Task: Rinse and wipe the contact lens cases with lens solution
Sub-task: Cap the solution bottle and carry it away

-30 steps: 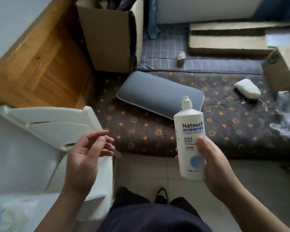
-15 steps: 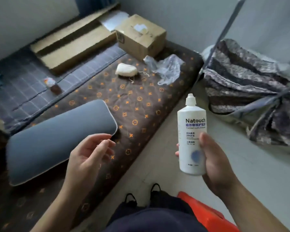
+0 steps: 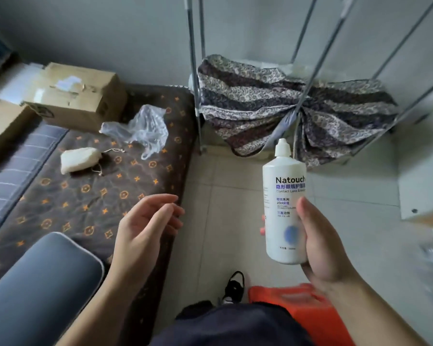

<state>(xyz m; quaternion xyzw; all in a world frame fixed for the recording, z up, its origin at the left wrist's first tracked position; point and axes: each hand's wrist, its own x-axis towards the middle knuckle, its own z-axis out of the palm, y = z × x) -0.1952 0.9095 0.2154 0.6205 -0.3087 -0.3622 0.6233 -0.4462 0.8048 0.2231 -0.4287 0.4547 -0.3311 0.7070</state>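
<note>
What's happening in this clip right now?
A person holds a white lens solution bottle upright in the right hand, cap on. The left hand is open and holds nothing. No lens case is in view, so rinsing has not begun. A patterned mattress lies to the left.

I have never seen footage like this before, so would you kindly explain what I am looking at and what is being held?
There is no machine here: a person wears a wide-angle camera on the head, looking forward and down at their own hands. The right hand grips an upright white bottle of lens solution, its cap on. The left hand is relaxed, holding nothing. To the left lies a patterned mattress bearing a grey pillow, a small white pouch, a crumpled clear plastic bag and a cardboard box. No lens case is in view.
</note>
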